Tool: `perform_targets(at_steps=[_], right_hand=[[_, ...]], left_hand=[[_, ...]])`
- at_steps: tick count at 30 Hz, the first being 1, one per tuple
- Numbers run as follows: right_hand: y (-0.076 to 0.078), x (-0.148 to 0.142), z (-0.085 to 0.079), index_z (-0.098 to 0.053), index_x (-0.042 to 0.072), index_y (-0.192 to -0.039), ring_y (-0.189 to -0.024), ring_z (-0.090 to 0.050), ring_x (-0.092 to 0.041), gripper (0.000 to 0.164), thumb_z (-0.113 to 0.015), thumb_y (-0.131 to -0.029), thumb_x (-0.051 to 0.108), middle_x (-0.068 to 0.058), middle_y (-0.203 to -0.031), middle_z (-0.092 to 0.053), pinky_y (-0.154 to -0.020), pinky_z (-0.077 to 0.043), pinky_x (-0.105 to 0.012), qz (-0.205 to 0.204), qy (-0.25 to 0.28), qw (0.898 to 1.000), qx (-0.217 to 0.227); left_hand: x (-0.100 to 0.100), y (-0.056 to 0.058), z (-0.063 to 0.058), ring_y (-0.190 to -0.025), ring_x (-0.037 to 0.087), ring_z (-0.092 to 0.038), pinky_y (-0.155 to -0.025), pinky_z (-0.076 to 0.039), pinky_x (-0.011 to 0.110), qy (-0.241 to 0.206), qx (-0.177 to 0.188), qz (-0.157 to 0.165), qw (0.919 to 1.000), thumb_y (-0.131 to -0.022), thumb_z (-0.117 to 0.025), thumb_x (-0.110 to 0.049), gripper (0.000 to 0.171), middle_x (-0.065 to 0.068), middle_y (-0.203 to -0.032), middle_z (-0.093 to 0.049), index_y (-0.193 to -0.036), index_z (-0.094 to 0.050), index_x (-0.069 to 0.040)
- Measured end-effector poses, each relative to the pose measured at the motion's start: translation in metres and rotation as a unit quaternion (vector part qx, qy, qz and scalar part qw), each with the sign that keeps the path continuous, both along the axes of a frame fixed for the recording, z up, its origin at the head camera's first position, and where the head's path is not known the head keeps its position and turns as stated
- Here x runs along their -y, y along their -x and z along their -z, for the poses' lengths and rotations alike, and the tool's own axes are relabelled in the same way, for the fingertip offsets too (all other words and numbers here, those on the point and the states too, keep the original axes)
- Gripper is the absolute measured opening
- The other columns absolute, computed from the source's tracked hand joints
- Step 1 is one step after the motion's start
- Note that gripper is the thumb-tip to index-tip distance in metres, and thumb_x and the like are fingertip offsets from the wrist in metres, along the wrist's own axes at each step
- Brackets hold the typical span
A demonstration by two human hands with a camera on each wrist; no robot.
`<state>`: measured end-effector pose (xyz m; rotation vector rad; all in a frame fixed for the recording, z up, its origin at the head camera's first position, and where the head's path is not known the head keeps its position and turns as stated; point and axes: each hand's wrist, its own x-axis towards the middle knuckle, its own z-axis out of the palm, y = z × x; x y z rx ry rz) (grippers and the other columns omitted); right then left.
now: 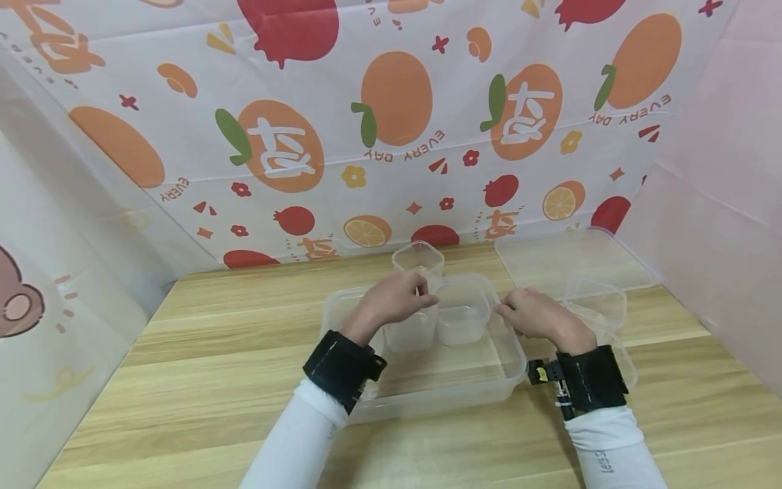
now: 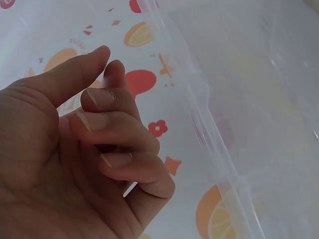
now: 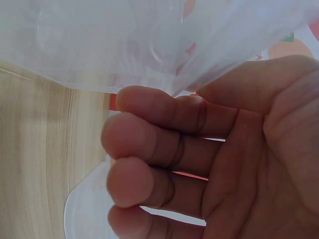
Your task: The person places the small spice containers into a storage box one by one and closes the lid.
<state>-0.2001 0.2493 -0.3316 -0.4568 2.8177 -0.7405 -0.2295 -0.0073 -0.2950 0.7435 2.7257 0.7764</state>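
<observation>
A large clear plastic box stands on the table, with small clear containers inside it. Two of them show plainly, one small container on the right and another beside it. My left hand is above the box, its fingers loosely curled with nothing between them in the left wrist view; clear plastic lies just beyond those fingers. At the box's right rim, my right hand pinches the edge between thumb and index finger. The other right fingers curl below the plastic.
Behind the box stands another small clear container. A large flat clear lid lies at the back right, against the wall side. Smaller clear lids lie right of the box, partly behind my right hand. A fruit-print cloth hangs behind the wooden table.
</observation>
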Motion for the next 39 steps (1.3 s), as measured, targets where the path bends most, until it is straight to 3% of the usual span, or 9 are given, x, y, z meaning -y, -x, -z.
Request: perform_targets(at_steps=[15,39], right_hand=[[0.000,0.000,-0.001,-0.066,0.004,-0.079,-0.047,-0.035,-0.012,0.032,-0.050,-0.105,0.013,0.002,-0.054,-0.043,-0.050,-0.031,-0.028,0.001,0.003,1.000,0.009],[-0.001,0.001,0.000,-0.061,0.006,-0.070,-0.047,-0.034,-0.012,0.038,-0.050,-0.105,0.013,0.003,-0.052,-0.042,-0.050,-0.031,-0.029,-0.008,0.006,1.000,0.001]], left_hand=[[0.029,-0.003,-0.007,-0.059,0.015,-0.044,-0.058,-0.034,0.028,-0.008,-0.003,-0.004,1.0000,-0.100,-0.066,-0.022,0.023,-0.002,-0.063,-0.040,-0.083,-0.067,-0.006],[0.063,-0.006,-0.001,-0.059,0.017,-0.040,-0.059,-0.033,0.031,-0.043,0.008,-0.042,0.9982,-0.099,-0.067,-0.021,0.025,-0.001,-0.063,-0.037,-0.079,-0.064,-0.006]])
